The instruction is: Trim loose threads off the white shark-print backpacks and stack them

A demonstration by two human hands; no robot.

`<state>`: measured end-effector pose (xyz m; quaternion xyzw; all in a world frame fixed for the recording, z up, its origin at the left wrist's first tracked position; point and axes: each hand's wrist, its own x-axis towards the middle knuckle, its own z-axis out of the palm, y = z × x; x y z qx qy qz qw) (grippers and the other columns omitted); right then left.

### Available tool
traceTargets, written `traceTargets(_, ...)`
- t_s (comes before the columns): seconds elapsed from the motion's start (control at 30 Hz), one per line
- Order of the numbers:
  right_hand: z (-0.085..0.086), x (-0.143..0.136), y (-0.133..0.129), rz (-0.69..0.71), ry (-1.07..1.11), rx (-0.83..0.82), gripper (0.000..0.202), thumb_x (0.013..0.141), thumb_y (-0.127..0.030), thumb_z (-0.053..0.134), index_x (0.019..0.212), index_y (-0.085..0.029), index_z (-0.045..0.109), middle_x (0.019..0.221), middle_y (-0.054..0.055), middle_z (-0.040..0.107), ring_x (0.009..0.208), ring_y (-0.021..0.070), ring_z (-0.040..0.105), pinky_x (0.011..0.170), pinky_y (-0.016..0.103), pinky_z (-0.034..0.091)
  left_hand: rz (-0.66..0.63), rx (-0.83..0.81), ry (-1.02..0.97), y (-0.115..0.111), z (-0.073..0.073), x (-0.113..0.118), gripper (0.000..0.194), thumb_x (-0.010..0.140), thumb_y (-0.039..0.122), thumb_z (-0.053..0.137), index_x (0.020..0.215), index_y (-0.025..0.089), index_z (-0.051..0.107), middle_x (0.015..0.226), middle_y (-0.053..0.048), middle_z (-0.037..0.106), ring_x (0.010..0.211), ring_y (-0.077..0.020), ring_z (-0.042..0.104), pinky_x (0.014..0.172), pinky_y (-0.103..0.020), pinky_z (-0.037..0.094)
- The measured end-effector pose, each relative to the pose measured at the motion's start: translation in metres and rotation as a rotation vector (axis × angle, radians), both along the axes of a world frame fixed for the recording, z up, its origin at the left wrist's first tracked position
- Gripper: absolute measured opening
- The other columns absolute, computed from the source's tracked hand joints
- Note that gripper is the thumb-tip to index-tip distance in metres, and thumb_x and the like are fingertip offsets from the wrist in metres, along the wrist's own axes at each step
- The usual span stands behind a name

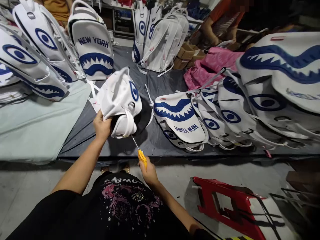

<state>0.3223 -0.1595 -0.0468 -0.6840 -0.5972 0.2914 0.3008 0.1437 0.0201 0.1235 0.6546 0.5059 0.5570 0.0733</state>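
Note:
My left hand is closed on the edge of a white backpack with a blue eye on its side. The bag is tipped over the dark-covered table, its strap loop towards me and a dark opening partly showing. In my right hand is a yellow-handled tool with a thin metal shaft; its exact kind is unclear. The shaft's tip points up at the bag's lower edge, near a small brass-coloured piece. Whether it touches the bag I cannot tell.
White backpacks stand left, such as one marked NEW YORK; several lie in a row at right. Behind are pink fabric, cardboard boxes and a co-worker in an orange top. A red stool is on the floor.

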Motion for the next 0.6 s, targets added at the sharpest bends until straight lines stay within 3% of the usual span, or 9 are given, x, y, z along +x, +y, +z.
traceTargets(0.07, 0.008, 0.008, 0.020, 0.027, 0.041, 0.071, 0.044, 0.101, -0.039, 0.033, 0.133, -0.020, 0.055, 0.102, 0.009, 0.075, 0.094, 0.0232, 0.071, 0.079, 0.027, 0.050, 0.079, 0.009, -0.179, -0.017, -0.019, -0.001, 0.036, 0.084, 0.029, 0.059, 0.118, 0.018, 0.064, 0.112, -0.007, 0.072, 0.106, -0.0228, 0.067, 0.095, -0.032, 0.052)
traceTargets(0.13, 0.013, 0.016, 0.037, 0.052, 0.070, 0.100, 0.045, 0.102, -0.040, 0.032, 0.134, -0.019, 0.055, 0.102, 0.010, 0.074, 0.093, 0.0241, 0.070, 0.079, 0.028, 0.050, 0.129, -0.159, -0.173, -0.043, -0.052, -0.012, 0.034, 0.082, 0.027, 0.059, 0.114, 0.016, 0.064, 0.109, -0.010, 0.073, 0.108, -0.0251, 0.066, 0.097, -0.035, 0.052)
traceTargets(0.23, 0.010, 0.026, 0.052, 0.107, 0.021, 0.062, 0.045, 0.102, -0.042, 0.033, 0.133, -0.018, 0.055, 0.099, 0.010, 0.074, 0.091, 0.0255, 0.071, 0.078, 0.029, 0.050, -0.047, -0.579, 0.120, -0.098, -0.100, -0.038, 0.023, 0.086, 0.031, 0.057, 0.101, 0.019, 0.071, 0.096, -0.010, 0.076, 0.098, -0.0289, 0.070, 0.093, -0.041, 0.055)
traceTargets(0.3, 0.002, 0.027, 0.058, 0.164, -0.018, -0.004, 0.045, 0.101, -0.044, 0.035, 0.131, -0.018, 0.057, 0.096, 0.009, 0.074, 0.089, 0.0263, 0.071, 0.077, 0.030, 0.049, -0.073, -0.609, 0.329, -0.128, -0.115, -0.054, 0.028, 0.092, 0.038, 0.054, 0.104, 0.021, 0.073, 0.100, -0.011, 0.077, 0.099, -0.0308, 0.071, 0.094, -0.045, 0.054)
traceTargets(0.37, -0.009, 0.023, 0.060, 0.216, -0.007, -0.057, 0.045, 0.101, -0.045, 0.035, 0.127, -0.018, 0.058, 0.093, 0.009, 0.074, 0.087, 0.0255, 0.071, 0.077, 0.030, 0.049, 0.014, -0.429, 0.545, -0.139, -0.114, -0.065, 0.041, 0.090, 0.039, 0.060, 0.126, 0.021, 0.068, 0.133, -0.016, 0.066, 0.128, -0.0353, 0.058, 0.109, -0.050, 0.045)
traceTargets(0.43, -0.020, 0.017, 0.060, 0.240, 0.080, -0.060, 0.047, 0.101, -0.047, 0.032, 0.127, -0.017, 0.057, 0.093, 0.008, 0.075, 0.085, 0.0230, 0.071, 0.079, 0.029, 0.049, 0.014, -0.294, 0.764, -0.124, -0.104, -0.070, 0.066, 0.081, 0.029, 0.070, 0.145, 0.019, 0.054, 0.158, -0.017, 0.041, 0.150, -0.0380, 0.032, 0.121, -0.056, 0.027)
traceTargets(0.47, -0.025, 0.015, 0.058, 0.236, 0.135, -0.046, 0.049, 0.102, -0.048, 0.030, 0.128, -0.016, 0.056, 0.092, 0.007, 0.075, 0.084, 0.0217, 0.070, 0.080, 0.029, 0.050, -0.029, -0.298, 0.845, -0.108, -0.096, -0.071, 0.071, 0.078, 0.021, 0.070, 0.147, 0.018, 0.052, 0.161, -0.017, 0.037, 0.152, -0.0382, 0.027, 0.122, -0.058, 0.023)
traceTargets(0.53, -0.033, 0.015, 0.054, 0.218, 0.206, -0.021, 0.051, 0.101, -0.049, 0.028, 0.128, -0.015, 0.055, 0.091, 0.007, 0.074, 0.084, 0.0209, 0.071, 0.082, 0.029, 0.051, -0.042, -0.368, 0.854, -0.068, -0.077, -0.070, 0.062, 0.078, 0.010, 0.061, 0.139, 0.017, 0.061, 0.149, -0.016, 0.054, 0.142, -0.0347, 0.046, 0.118, -0.053, 0.033)
traceTargets(0.6, -0.037, 0.020, 0.046, 0.179, 0.207, -0.005, 0.049, 0.099, -0.048, 0.028, 0.122, -0.015, 0.057, 0.090, 0.008, 0.074, 0.085, 0.0217, 0.071, 0.084, 0.030, 0.051, 0.069, -0.357, 0.722, -0.031, -0.052, -0.067, 0.048, 0.081, 0.009, 0.053, 0.124, 0.019, 0.072, 0.124, -0.013, 0.072, 0.118, -0.0295, 0.067, 0.102, -0.043, 0.048)
